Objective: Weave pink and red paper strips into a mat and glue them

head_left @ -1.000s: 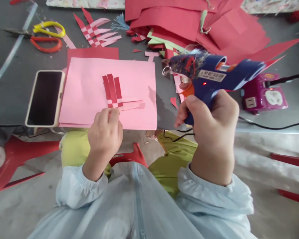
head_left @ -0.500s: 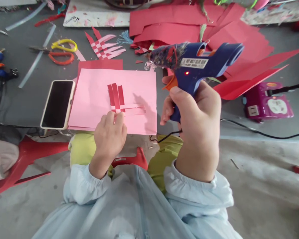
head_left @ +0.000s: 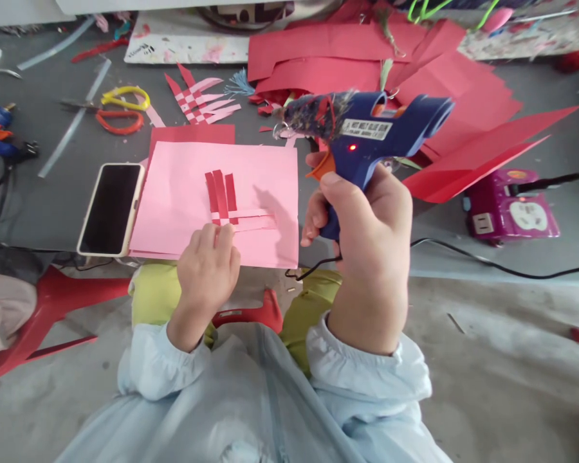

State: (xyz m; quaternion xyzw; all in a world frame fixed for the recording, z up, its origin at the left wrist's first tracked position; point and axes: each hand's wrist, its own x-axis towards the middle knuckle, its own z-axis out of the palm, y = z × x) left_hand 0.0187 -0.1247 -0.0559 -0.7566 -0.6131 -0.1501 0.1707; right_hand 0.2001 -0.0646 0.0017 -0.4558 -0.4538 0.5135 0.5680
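Note:
My right hand (head_left: pixel 361 238) is wrapped round the handle of a blue hot glue gun (head_left: pixel 367 138), held up over the table's front part. Its red light is lit and its nozzle, tangled with strands of glue, points left. With fingers bent together, my left hand (head_left: pixel 210 257) presses the lower edge of a small weave of red and pink paper strips (head_left: pixel 220 199); the fingers hide part of it. Beneath lies a sheet of pink paper (head_left: pixel 174 186). Three red strips stand up from the weave and pink ones run out to the right.
A phone (head_left: pixel 110 209) lies left of the sheet, scissors (head_left: pixel 120 122) behind it. Another woven paper piece (head_left: pixel 195 99) rests farther back. Red paper sheets (head_left: pixel 318 67) cover the back right, near a purple power socket (head_left: pixel 509 206). The glue gun's black cord (head_left: pixel 487 260) crosses the right side.
My right hand and the glue gun have shifted slightly left relative to the table. My left hand stays on the woven strips. The whole view has tilted a little.

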